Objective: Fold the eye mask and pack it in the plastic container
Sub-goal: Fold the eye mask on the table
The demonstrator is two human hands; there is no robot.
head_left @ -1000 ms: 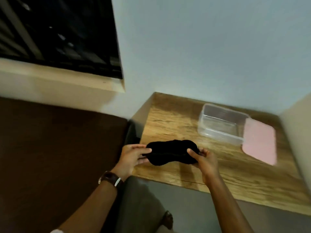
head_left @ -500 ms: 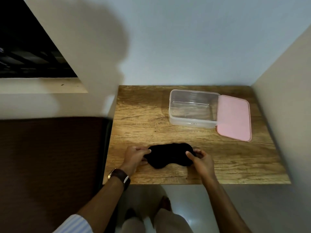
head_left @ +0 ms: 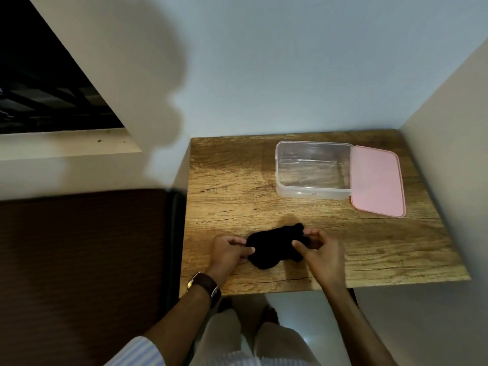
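Note:
A black eye mask (head_left: 274,247) lies on the wooden table (head_left: 227,196) near its front edge. My left hand (head_left: 228,253) pinches the mask's left end. My right hand (head_left: 320,253) pinches its right end, which is lifted and bunched a little toward the middle. The clear plastic container (head_left: 313,192) stands open and holds nothing at the back right of the table, well apart from the mask. Its pink lid (head_left: 376,178) lies flat against the container's right side.
Walls close the table in at the back and on the right (head_left: 449,143). A dark brown surface (head_left: 79,260) lies to the left of the table. My legs (head_left: 253,339) show below the front edge. A window (head_left: 39,80) is at the upper left.
The view has swung down and right, so the table is square on. My right hand has raised the mask's right end and pushed it leftward; the mask looks shorter and more bunched.

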